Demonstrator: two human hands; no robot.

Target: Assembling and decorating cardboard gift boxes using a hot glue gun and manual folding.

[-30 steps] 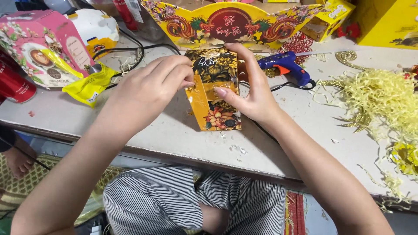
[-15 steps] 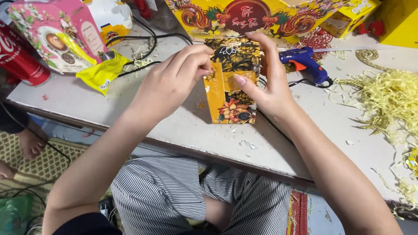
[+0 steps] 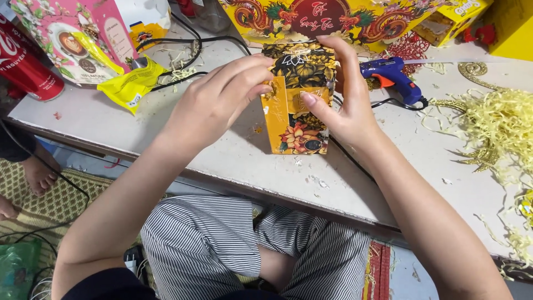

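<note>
You held the box (image 3: 297, 105) upright on the table (image 3: 233, 150), near its front edge and just ahead of the big dragon-printed box (image 3: 344, 16). Your left hand (image 3: 214, 103) was curled over the box's upper left corner, fingertips pressed together on the top edge. Your right hand (image 3: 344, 100) clamped the right side, thumb across the orange front panel and fingers wrapped over the top. Step in hand, as judged: closing or seating the top flap of the box, both hands pinching it shut; whether the flap was fully tucked could not be told, since the fingers covered it. The next move would call for steady pressure along the top seam while the right hand kept the box from tipping. The blue glue gun (image 3: 391, 75) lay just beside your right hand, its cord running under the wrist. Yellow paper shred (image 3: 499, 122) sat well to the right, a yellow pouch (image 3: 130, 86) and red can (image 3: 22, 66) to the left.
</note>
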